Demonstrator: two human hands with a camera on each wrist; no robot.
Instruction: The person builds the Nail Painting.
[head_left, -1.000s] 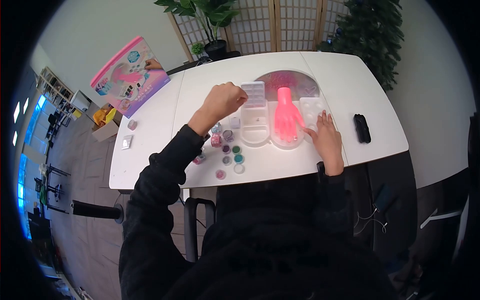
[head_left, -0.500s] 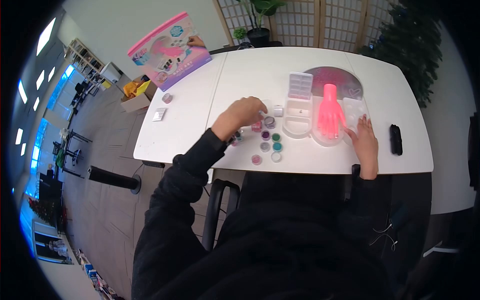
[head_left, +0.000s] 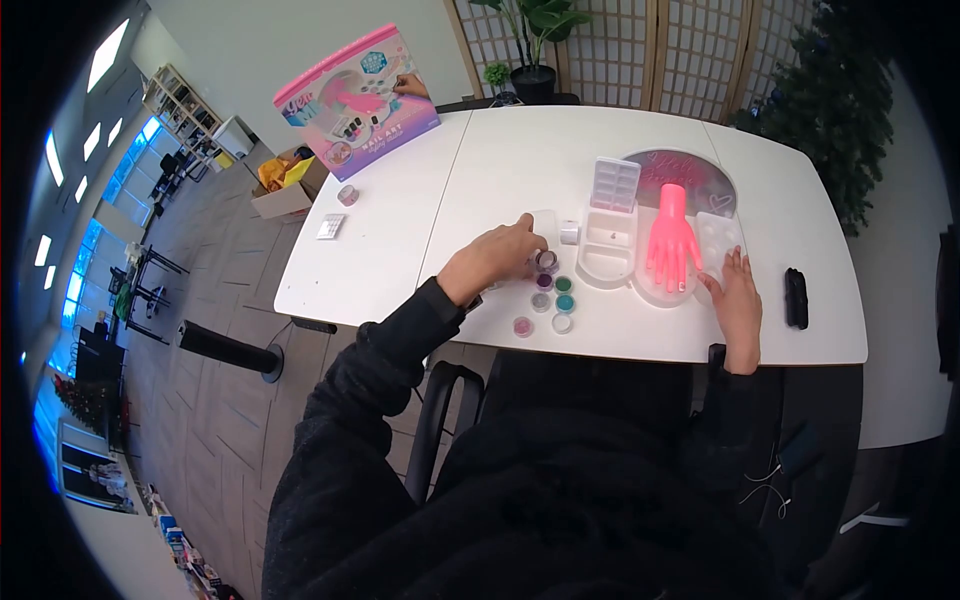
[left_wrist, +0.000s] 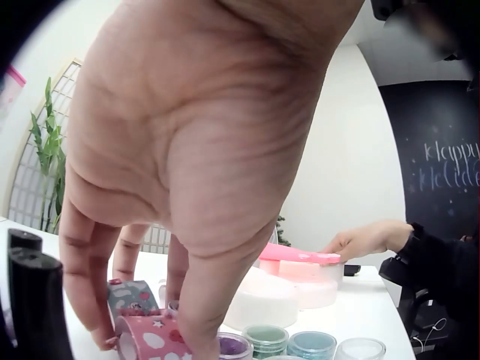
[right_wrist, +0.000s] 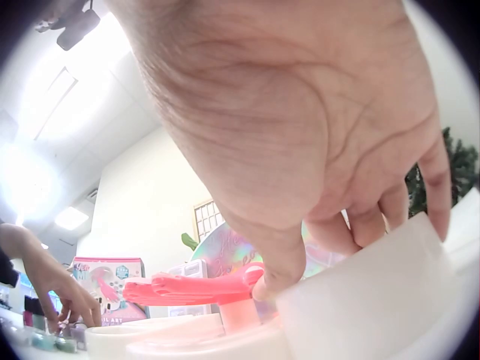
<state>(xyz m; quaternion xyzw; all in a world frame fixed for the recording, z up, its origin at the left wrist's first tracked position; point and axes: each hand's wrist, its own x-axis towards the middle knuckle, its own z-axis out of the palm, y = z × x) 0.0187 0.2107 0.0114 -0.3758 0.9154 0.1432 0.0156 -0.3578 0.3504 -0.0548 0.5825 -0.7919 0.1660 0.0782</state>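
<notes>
My left hand (head_left: 495, 260) reaches down over the small craft pots at the table's middle. In the left wrist view its thumb and fingertips pinch a pink patterned tape roll (left_wrist: 155, 335); a grey patterned roll (left_wrist: 132, 295) lies right behind. Beside them stand small round pots: purple (head_left: 544, 282), green (head_left: 564, 285) and teal (head_left: 566, 303). My right hand (head_left: 737, 305) rests, fingers extended, on the white palette (head_left: 714, 236) at the right side of the nail-art stand. A bright pink model hand (head_left: 673, 250) lies palm-down on that stand, left of my right hand.
A white compartment tray (head_left: 607, 278) with a clear lidded organizer (head_left: 616, 184) adjoins the stand. The nail-art box (head_left: 365, 150) stands far left, near a small pot (head_left: 348, 195) and silver packet (head_left: 330, 227). A black case (head_left: 795, 298) lies right. Black-capped bottles (left_wrist: 37, 300) stand beside my left hand.
My left hand has come down from above the tray's left side to the tape rolls beside the pots. The right hand stays on the palette. The head view has turned left.
</notes>
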